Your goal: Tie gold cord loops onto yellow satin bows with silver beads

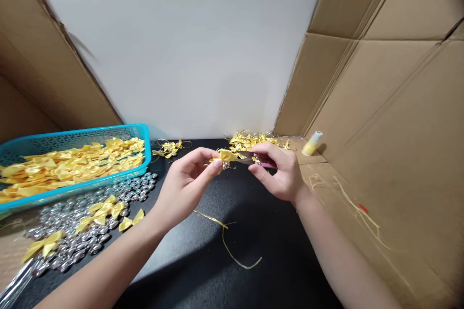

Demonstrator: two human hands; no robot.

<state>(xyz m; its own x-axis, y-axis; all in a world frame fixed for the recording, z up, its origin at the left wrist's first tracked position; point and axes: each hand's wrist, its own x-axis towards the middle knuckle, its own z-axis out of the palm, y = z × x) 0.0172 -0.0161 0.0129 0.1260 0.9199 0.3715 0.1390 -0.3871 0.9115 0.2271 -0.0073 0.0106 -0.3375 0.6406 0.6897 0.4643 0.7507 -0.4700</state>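
Observation:
My left hand (186,179) pinches a small yellow ribbon bow (225,156) with a silver bead under it, held above the black table (217,260). My right hand (281,171) is closed round a slim dark tool with a pink handle (261,160), whose tip points at the bow. A gold thread (232,248) trails down from the bow and loops on the table below my hands.
A turquoise basket (147,147) of yellow bows stands at the left, with a heap of silver beads (83,222) and loose bows in front of it. Finished bows (250,140) lie piled at the back. A small yellow-capped bottle (312,144) rests on cardboard at the right. Cardboard walls flank both sides.

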